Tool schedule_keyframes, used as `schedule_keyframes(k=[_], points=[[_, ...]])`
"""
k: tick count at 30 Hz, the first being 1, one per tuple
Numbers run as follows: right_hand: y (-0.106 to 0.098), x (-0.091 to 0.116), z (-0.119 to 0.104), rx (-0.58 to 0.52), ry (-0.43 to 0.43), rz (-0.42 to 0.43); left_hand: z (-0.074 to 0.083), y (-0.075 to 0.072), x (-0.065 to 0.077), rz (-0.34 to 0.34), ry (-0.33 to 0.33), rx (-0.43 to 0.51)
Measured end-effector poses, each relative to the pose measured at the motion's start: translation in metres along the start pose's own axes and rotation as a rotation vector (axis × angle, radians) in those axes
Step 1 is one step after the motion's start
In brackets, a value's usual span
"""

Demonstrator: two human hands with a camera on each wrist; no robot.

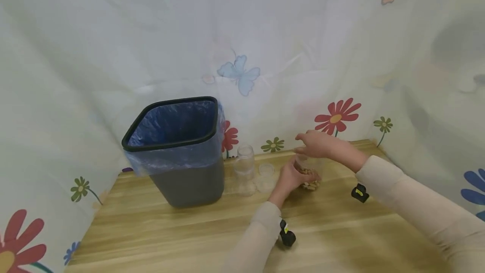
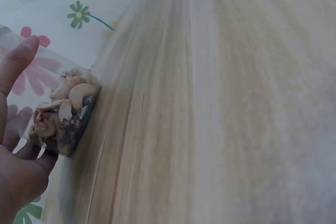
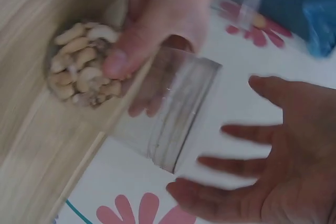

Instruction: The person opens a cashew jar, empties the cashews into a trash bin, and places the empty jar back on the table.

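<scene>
My left hand [image 1: 291,179] grips a clear jar [image 3: 139,129] around its side, thumb across the front. Cashew nuts [image 2: 65,111] and some darker bits fill the jar's lower part. It stands on the wooden table. Above the jar's top is my right hand [image 1: 319,144]; in the right wrist view its fingers [image 3: 236,166] are spread and apart from the clear rim, holding nothing. Whether that rim is a lid or the jar's own neck I cannot tell. The left wrist view shows the left thumb [image 2: 21,59] on the jar wall.
A grey bin [image 1: 189,182] with a blue liner and black rim stands left on the wooden table [image 1: 151,239]. Between bin and hands are another clear jar [image 1: 245,161] and a round clear piece, perhaps a lid [image 1: 266,169]. A flowered curtain [image 1: 280,96] hangs behind.
</scene>
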State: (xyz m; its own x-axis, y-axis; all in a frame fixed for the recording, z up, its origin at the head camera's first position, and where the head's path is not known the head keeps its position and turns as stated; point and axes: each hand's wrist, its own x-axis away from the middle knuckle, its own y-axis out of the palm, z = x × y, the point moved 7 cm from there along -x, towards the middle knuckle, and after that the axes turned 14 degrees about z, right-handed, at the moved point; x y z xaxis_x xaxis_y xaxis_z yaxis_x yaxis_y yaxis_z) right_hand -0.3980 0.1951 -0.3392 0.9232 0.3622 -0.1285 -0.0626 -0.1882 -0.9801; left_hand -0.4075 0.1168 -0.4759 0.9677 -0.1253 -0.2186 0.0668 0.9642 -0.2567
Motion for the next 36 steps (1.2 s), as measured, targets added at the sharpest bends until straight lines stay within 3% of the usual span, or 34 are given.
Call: schedule_keyframes(k=[4,8,12,17,20,28,34,36], points=[[0.006,-0.003,0.002,0.079,0.133,-0.024,0.001,-0.002,-0.001,-0.009,-0.007,0.007],[0.012,-0.007,0.000,0.115,0.141,-0.043,-0.002,-0.004,-0.002,-0.008,-0.023,0.017],[0.012,-0.012,-0.007,0.115,0.053,-0.065,-0.002,-0.005,-0.003,-0.006,-0.014,0.025],[0.007,-0.012,-0.013,0.044,-0.210,-0.096,-0.002,-0.004,-0.003,-0.016,-0.021,0.038],[0.006,-0.010,-0.011,0.012,-0.308,-0.142,-0.003,-0.004,-0.003,-0.008,-0.039,0.027],[0.010,-0.009,-0.004,-0.041,-0.391,-0.265,-0.006,-0.004,-0.005,0.020,-0.046,0.006],[0.015,-0.008,-0.001,-0.042,-0.350,-0.289,-0.007,-0.004,-0.005,0.016,-0.049,0.021],[0.013,-0.007,-0.004,-0.053,-0.325,-0.258,-0.006,-0.003,-0.005,0.006,-0.046,0.019]])
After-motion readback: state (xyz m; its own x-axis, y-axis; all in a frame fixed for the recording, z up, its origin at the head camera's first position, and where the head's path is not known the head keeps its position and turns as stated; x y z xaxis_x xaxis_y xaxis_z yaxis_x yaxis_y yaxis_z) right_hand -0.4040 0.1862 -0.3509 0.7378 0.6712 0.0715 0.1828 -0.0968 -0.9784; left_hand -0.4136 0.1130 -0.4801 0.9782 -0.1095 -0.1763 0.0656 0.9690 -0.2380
